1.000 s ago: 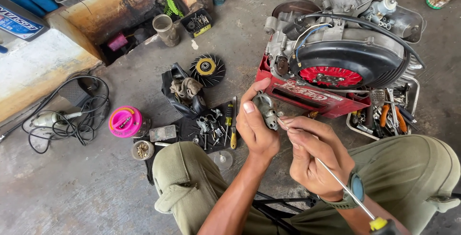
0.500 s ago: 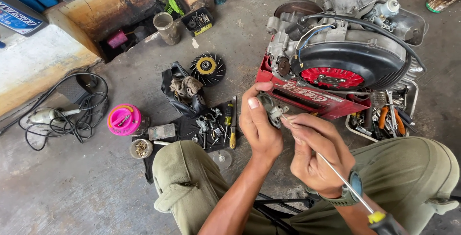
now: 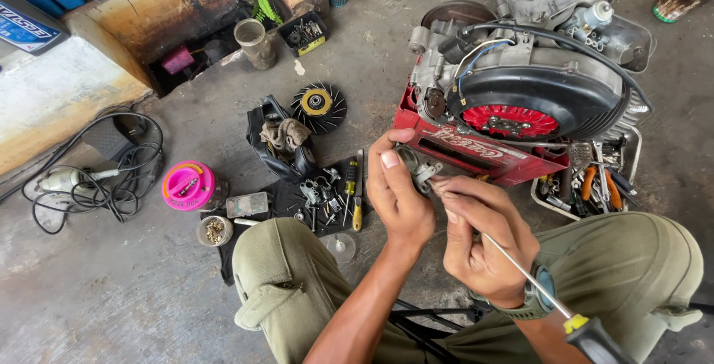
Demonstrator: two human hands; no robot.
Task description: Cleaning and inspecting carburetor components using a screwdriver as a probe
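Left hand (image 3: 398,200) clamped round a small grey metal part (image 3: 418,171), right hand (image 3: 480,241) pinching a long screwdriver (image 3: 535,286) against it — just beside the red crate's (image 3: 476,157) edge, bare floor (image 3: 89,290) lower left, tools (image 3: 327,193) crowding near the knee.

The left hand (image 3: 398,193) rose slightly toward twelve o'clock, carrying the small metal part (image 3: 416,171) closer to the red tray (image 3: 476,157). The right hand (image 3: 483,241) followed toward eleven o'clock, and its screwdriver (image 3: 550,301) handle slid toward five o'clock.

engine (image 3: 520,89) on crate (image 3: 476,152) | tool tray (image 3: 595,185) right of crate | lidded tub (image 3: 188,185) far left
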